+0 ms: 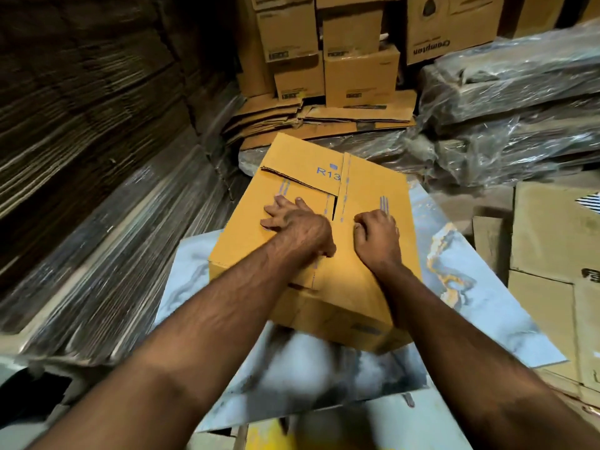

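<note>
The left hand (297, 224) is pressing flat on the box (373, 180), its fingers spreading wide across the left top flaps, while the right hand (376, 237) is resting as a curled fist, gripping nothing, on the right flap just beside the centre seam. The box is sitting askew on a marbled slab (454, 271), with its top flaps folded down. Behind it, flattened cartons (324, 121) are lying under stacked boxes (360, 76), wrapped bundles (519, 102) are piling up on the right and flat cardboard stacks (81, 125) are rising on the left
</note>
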Motion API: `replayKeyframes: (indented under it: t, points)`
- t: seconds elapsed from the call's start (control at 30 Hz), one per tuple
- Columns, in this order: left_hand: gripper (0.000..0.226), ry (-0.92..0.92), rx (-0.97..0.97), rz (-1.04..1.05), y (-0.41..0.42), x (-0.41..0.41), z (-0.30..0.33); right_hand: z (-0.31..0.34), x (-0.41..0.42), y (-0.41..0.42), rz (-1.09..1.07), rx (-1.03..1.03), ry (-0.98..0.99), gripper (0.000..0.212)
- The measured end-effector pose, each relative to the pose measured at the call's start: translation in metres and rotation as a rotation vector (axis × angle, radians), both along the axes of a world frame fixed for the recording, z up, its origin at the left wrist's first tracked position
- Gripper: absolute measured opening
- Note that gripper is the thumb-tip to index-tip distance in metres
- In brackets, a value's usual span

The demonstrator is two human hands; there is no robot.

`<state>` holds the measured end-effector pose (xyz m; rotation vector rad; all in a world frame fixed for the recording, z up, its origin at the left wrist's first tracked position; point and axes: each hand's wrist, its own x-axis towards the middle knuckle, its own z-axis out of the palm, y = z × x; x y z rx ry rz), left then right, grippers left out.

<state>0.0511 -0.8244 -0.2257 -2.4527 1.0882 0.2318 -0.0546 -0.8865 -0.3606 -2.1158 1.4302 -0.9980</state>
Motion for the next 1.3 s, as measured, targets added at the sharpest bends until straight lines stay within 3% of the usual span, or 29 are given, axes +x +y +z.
replayKeyframes:
  t: [0.2,0.33,0.47,0.7,0.83,0.97,1.3]
  points:
    - [0.086,-0.28,0.012,-0.278,0.007,-0.011,0.003,0.001,0.001,-0.002,0.038,-0.079,0.067,0.027]
    - [0.062,-0.31,-0.079,-0.477,0.007,-0.011,0.015,0.008,0.002,0.002,0.274,-0.26,0.138,0.04]
    - [0.047,-0.302,-0.13,-0.541,0.015,-0.012,0.026,0.017,0.013,0.003,0.357,-0.176,0.263,0.059]
    - [0.048,-0.287,-0.157,-0.56,0.017,-0.006,0.04,0.047,0.038,-0.009,0.322,0.128,0.313,0.047]
    - [0.045,-0.277,-0.229,-0.552,0.017,0.003,0.054,0.047,0.034,-0.003,0.28,0.027,0.196,0.056]
    - [0.041,-0.279,-0.262,-0.597,0.019,0.005,0.058,0.048,0.03,0.009,0.236,-0.038,0.138,0.08]
    - [0.041,-0.234,-0.282,-0.58,0.029,0.023,0.076,0.066,0.036,0.026,0.192,-0.124,0.064,0.081]
